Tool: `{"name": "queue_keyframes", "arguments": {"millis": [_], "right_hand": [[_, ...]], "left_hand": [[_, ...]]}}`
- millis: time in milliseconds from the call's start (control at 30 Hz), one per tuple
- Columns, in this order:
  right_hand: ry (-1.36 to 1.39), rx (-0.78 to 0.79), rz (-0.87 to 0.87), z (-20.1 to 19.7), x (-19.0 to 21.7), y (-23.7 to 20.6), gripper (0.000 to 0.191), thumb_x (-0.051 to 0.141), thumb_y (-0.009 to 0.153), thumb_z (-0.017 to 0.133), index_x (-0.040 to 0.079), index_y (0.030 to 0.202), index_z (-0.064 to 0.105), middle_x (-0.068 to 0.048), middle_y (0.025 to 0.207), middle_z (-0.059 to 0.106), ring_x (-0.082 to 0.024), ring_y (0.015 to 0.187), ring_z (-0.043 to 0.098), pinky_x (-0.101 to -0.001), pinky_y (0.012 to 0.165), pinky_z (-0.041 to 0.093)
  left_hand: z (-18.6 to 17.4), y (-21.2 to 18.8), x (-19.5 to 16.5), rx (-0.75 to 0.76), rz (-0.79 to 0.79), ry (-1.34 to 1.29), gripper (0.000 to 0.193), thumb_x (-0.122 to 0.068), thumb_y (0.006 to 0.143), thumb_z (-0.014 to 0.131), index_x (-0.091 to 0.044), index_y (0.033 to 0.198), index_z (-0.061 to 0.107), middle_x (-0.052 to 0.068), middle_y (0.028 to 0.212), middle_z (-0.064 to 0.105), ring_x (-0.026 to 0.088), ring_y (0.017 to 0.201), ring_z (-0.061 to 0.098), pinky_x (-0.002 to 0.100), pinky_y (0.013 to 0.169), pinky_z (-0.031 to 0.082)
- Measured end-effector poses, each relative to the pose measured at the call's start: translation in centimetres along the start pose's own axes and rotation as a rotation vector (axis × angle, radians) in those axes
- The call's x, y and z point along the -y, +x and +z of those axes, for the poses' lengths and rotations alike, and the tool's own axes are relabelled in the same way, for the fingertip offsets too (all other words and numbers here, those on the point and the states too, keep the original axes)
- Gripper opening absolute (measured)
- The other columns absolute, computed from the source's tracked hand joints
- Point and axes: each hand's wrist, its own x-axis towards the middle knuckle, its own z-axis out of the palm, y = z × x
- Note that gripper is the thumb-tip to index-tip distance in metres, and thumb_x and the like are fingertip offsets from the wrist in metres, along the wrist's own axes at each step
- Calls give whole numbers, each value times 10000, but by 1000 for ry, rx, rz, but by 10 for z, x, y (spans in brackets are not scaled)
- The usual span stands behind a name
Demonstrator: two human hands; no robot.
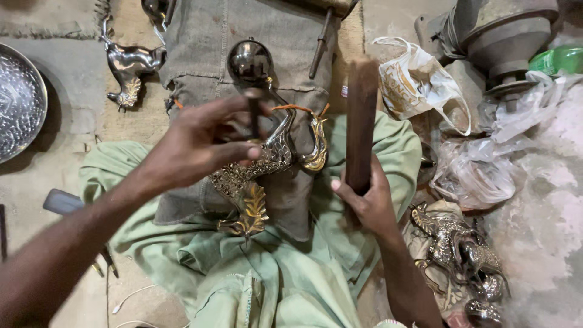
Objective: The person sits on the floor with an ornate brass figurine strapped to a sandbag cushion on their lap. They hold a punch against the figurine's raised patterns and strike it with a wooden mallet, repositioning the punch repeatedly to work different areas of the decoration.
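We pinch a thin dark punch (254,115) with our left hand (200,143) fingers (243,152); the metal bird (267,161) lies just under them. Our right hand (364,203) grips a wooden stick (362,121).

A dusty floor (61,79) is shown, on which a burlap cloth (206,36) is spread beneath the seated person's lap. At the left, an embossed metal dish (18,100) and a metal bird figure (129,65) are laid; a dark flat tool (61,201) and a white cable (130,297) are seen lower down. At the right, plastic bags (473,170), more bird figures (455,243) and a heavy metal vessel (504,30) are placed.
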Motion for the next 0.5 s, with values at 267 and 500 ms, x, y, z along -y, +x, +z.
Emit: {"name": "queue_keyframes", "arguments": {"millis": [267, 500], "right_hand": [[-87, -327, 199, 11, -27, -81, 601, 60, 823, 802, 16, 1325, 473, 15, 809, 549, -53, 659, 527, -222, 581, 469], [-35, -441, 295, 24, -51, -128, 469, 0, 863, 758, -6, 1241, 481, -9, 824, 581, -67, 648, 549, -234, 559, 464]], "left_hand": [[28, 107, -44, 804, 231, 474, 600, -90, 844, 729, -238, 1415, 621, 69, 1000, 782, 183, 796, 749, 429, 703, 605], [32, 122, -57, 1042, 401, 511, 598, -125, 829, 717, -282, 1393, 595, 47, 971, 804, 179, 782, 767, 421, 729, 592]]}}
